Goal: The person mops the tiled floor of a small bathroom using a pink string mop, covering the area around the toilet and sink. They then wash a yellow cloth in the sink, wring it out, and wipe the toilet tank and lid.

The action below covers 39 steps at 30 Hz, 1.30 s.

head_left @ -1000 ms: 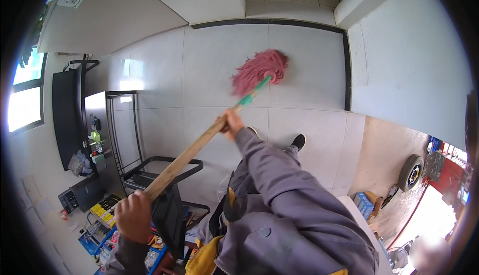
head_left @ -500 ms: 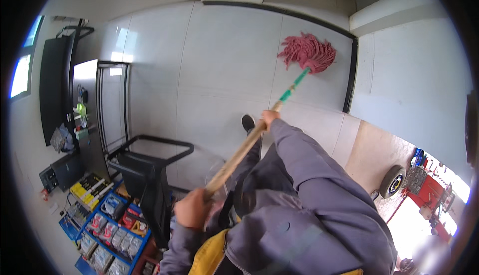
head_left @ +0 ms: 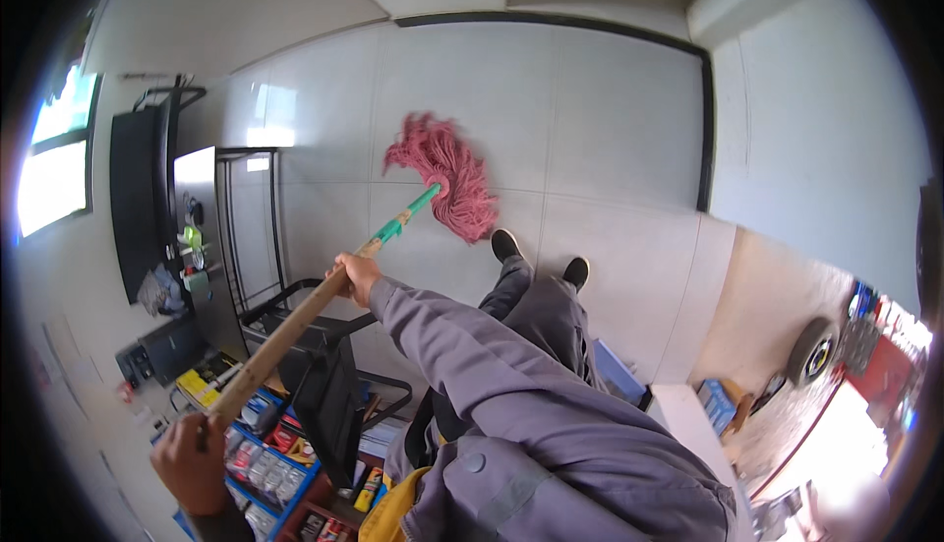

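A mop with a long wooden handle [head_left: 285, 337] slants across the view from lower left up to the floor. Its pink string head [head_left: 447, 173] lies spread on the light grey tiles, joined to the handle by a green section [head_left: 406, 215]. My left hand [head_left: 193, 458] is closed round the upper end of the handle at the lower left. Farther down the shaft, my right hand [head_left: 356, 277] grips the wood with its fingers wrapped round it. My shoes stand just right of the mop strings.
A black-framed chair [head_left: 329, 394] is close under the handle. Behind it stands a dark table [head_left: 197, 247] at the left wall. Blue crates of packaged goods [head_left: 265, 453] sit lower left. Dark skirting edges the far wall; a tyre [head_left: 814, 350] lies at right.
The mop head has swept left across the tiles, from near the right-hand corner to the middle. Both hands have moved left with the handle, and a second shoe now shows.
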{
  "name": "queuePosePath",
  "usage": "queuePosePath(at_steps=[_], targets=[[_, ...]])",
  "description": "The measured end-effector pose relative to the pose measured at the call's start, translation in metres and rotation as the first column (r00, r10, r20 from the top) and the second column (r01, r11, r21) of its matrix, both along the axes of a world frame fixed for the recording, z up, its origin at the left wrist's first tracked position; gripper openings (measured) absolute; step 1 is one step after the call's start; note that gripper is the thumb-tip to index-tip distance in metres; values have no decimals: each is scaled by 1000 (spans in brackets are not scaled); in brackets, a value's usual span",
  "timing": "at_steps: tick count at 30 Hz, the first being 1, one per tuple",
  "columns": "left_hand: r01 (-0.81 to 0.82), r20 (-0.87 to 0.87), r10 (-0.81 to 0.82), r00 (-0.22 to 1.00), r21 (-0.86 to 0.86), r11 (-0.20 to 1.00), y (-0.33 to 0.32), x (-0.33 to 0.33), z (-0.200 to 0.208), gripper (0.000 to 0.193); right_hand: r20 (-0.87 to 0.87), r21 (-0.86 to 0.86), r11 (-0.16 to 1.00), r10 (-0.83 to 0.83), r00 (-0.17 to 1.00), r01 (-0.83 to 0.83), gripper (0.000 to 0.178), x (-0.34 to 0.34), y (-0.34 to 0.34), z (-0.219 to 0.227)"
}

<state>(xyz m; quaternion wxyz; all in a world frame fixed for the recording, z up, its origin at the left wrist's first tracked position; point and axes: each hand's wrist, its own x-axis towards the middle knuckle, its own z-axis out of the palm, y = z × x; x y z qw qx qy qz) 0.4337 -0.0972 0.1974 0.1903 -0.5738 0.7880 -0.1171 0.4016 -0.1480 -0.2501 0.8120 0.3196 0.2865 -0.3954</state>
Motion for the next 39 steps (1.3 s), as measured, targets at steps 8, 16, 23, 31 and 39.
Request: queuePosePath(at_steps=[8, 16, 23, 31, 39], targets=[[491, 0, -492, 871, 71, 869, -57, -88, -8, 11, 125, 27, 841, -539, 833, 540, 13, -184, 75, -6], [948, -339, -889, 309, 39, 315, 37, -330, -140, 16, -378, -320, 614, -781, 497, 722, 21, -461, 302, -111], [856, -717, -588, 374, 24, 516, 149, -359, -265, 17, -771, 165, 598, -417, 481, 784, 7, -575, 516, -153], [667, -844, -135, 519, 301, 682, 145, -237, -263, 25, -904, 132, 657, -227, 361, 742, 17, -479, 552, -58], [95, -756, 121, 643, 235, 967, 57, -23, -210, 15, -760, 369, 775, -66, 646, 513, 14, -279, 416, -47]])
